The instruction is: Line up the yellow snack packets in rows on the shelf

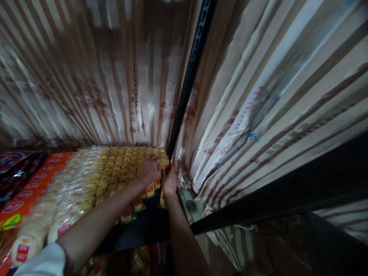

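Observation:
Rows of yellow packaged snacks [120, 165] stand on a dark shelf [143, 230]. My left hand [148, 169] rests on top of the packs at the right end of the rows, fingers curled over them. Close beside it, my right hand [169, 179] is closed around one yellow pack [163, 200] at the shelf's right corner, next to a black slotted upright [188, 84]. Both forearms reach up from below.
Pale clear-wrapped packs [57, 207] fill the shelf's left side, and orange boxes [25, 188] lie further left. Long striped paper-wrapped bundles [258, 99] hang behind and to the right. A black shelf rail [258, 203] runs across at the right.

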Demonstrator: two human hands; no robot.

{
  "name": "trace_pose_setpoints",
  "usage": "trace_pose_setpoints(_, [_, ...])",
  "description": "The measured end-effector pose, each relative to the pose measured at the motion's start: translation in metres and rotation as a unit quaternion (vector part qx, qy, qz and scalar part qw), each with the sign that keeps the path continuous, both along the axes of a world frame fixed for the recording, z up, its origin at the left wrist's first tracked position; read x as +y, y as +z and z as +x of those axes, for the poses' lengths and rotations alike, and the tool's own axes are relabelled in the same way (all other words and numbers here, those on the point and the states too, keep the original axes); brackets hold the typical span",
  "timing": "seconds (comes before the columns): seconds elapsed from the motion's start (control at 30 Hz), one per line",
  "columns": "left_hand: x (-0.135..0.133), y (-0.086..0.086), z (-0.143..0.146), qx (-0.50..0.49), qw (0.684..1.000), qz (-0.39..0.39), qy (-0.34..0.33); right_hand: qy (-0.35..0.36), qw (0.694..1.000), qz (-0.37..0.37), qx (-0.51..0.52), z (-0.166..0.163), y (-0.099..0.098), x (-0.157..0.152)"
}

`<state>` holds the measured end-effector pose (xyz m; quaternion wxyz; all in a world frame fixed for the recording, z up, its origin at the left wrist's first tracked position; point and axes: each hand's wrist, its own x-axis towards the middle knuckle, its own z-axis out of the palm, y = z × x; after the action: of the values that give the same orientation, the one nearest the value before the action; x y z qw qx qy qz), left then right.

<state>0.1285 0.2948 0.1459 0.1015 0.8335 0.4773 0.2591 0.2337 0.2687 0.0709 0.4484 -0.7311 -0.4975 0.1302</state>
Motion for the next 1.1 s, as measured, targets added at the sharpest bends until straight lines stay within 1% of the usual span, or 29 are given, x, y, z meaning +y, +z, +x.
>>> trace_pose_setpoints(0.07, [-0.001,-0.005,-0.002,-0.004,0.999,0.015,-0.036,0.003,1.0,-0.005,-0.003,0.001,-0.004,0.004])
trace_pose_setpoints(0.13, [-0.001,-0.009,-0.002,-0.012,0.998,0.018,-0.055,0.009,1.0,-0.008,-0.006,0.003,-0.005,0.008])
trace_pose_setpoints(0.23, [-0.002,-0.011,-0.002,-0.025,0.998,0.004,-0.056,0.01,1.0,-0.018,-0.007,0.005,-0.004,0.015])
trace_pose_setpoints(0.37, [-0.004,-0.011,-0.004,-0.008,0.998,0.001,-0.054,0.011,0.999,-0.039,-0.005,0.005,-0.002,0.023])
trace_pose_setpoints(0.5, [-0.014,-0.009,-0.005,-0.049,0.997,-0.009,-0.057,0.016,0.999,-0.019,0.024,0.005,-0.004,0.026])
trace_pose_setpoints(0.6, [-0.034,-0.007,-0.005,-0.088,0.995,-0.023,-0.049,0.026,0.998,0.002,0.054,0.006,-0.007,0.028])
trace_pose_setpoints(0.67, [-0.053,-0.006,-0.003,-0.106,0.993,-0.033,-0.04,0.038,0.998,0.008,0.058,0.008,-0.01,0.029])
trace_pose_setpoints(0.73, [-0.075,-0.009,-0.001,-0.118,0.991,-0.052,-0.025,0.047,0.997,0.008,0.057,0.01,-0.012,0.031])
trace_pose_setpoints(0.8, [-0.098,-0.017,0.002,-0.121,0.99,-0.077,-0.008,0.048,0.998,0.0,0.047,0.012,-0.014,0.033])
trace_pose_setpoints(0.93, [-0.136,-0.041,0.003,-0.146,0.982,-0.116,0.019,0.044,0.998,-0.024,0.025,0.014,-0.013,0.036])
trace_pose_setpoints(1.0, [-0.147,-0.05,0.001,-0.159,0.977,-0.142,0.035,0.042,0.998,-0.034,0.017,0.015,-0.012,0.035])
trace_pose_setpoints(1.1, [-0.154,-0.058,-0.004,-0.17,0.968,-0.176,0.052,0.044,0.998,-0.042,0.007,0.014,-0.009,0.03])
